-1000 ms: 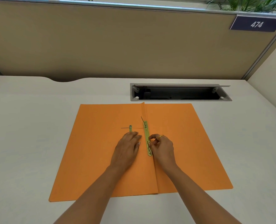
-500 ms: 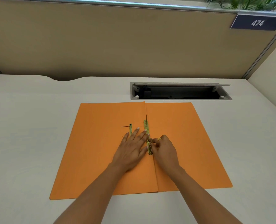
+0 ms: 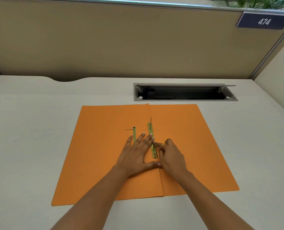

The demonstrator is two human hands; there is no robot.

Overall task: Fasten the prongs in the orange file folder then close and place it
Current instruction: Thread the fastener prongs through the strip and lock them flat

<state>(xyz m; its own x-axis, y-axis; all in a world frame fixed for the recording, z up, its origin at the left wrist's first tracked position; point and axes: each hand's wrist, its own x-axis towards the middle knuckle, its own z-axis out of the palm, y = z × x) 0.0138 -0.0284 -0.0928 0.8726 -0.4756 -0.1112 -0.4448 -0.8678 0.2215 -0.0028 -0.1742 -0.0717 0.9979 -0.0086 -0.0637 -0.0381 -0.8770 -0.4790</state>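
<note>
Orange file folder point(image 3: 179, 130) open — brass prongs point(image 3: 152, 141) inside

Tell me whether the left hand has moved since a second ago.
Yes. The left hand has spread flat and slid forward along the orange folder, its fingertips now beside the gold bar on the fold.

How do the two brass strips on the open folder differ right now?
The right brass strip lies along the centre fold; the left brass strip lies on the left flap. The right one looks wider and shows more length; the left is thinner and partly under the left hand. The right hand pinches at the right strip only. Both are gold-coloured, on the orange folder.
</note>
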